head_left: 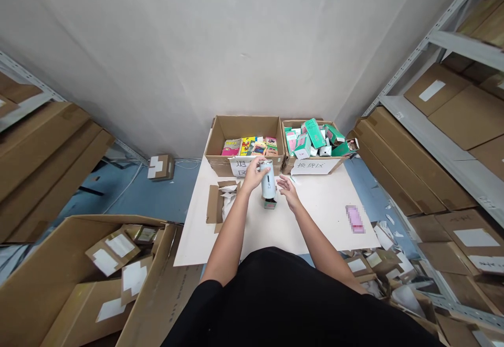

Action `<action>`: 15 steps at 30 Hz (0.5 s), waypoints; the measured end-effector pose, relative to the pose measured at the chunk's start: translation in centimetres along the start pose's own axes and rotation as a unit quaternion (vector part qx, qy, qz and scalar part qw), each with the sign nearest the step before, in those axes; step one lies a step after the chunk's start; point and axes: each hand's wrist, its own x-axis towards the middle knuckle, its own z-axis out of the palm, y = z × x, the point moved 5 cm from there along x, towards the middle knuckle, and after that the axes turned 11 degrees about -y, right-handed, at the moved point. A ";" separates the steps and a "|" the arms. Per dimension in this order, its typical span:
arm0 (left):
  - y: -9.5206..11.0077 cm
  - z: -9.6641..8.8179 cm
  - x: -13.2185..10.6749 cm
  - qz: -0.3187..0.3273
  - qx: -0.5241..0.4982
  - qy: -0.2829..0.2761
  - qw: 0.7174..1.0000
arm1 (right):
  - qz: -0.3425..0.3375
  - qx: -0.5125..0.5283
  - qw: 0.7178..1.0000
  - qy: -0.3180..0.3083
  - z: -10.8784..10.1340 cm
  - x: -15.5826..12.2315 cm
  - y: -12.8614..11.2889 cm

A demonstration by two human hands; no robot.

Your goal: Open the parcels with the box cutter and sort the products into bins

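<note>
My left hand (255, 174) is wrapped round the upper part of a pale blue cylinder-shaped container (269, 181) with dark print on its side. It is held over the middle of the table. Just below its lower end is a small green box (270, 204); whether the two touch, I cannot tell. My right hand (288, 190) is beside the container on the right, fingers apart and holding nothing. Near my left forearm stands an opened cardboard carton (214, 205) with white paper (228, 200) inside.
At the table's (315, 231) back edge, one cardboard box (218, 166) holds colourful packages, another (289, 168) green and white cartons. A blurred pink item (355, 219) lies at right. A large carton (157, 263) of parcels stands front left; shelves of boxes (437, 142) flank the right.
</note>
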 end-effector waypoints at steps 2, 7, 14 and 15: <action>-1.9 0.4 -0.5 -0.007 0.020 0.015 1.000 | 0.078 -0.062 0.992 0.080 -0.6 0.5 3.1; -5.3 2.1 -2.1 0.001 0.035 0.025 0.999 | 0.205 -0.221 0.941 0.153 0.1 1.0 8.2; -9.4 2.4 -3.2 -0.032 -0.060 0.070 0.995 | 0.179 -0.308 0.917 0.180 -0.9 0.6 9.3; -9.7 2.5 -3.3 -0.036 -0.074 0.065 0.994 | 0.179 -0.314 0.915 0.178 -1.0 0.5 9.4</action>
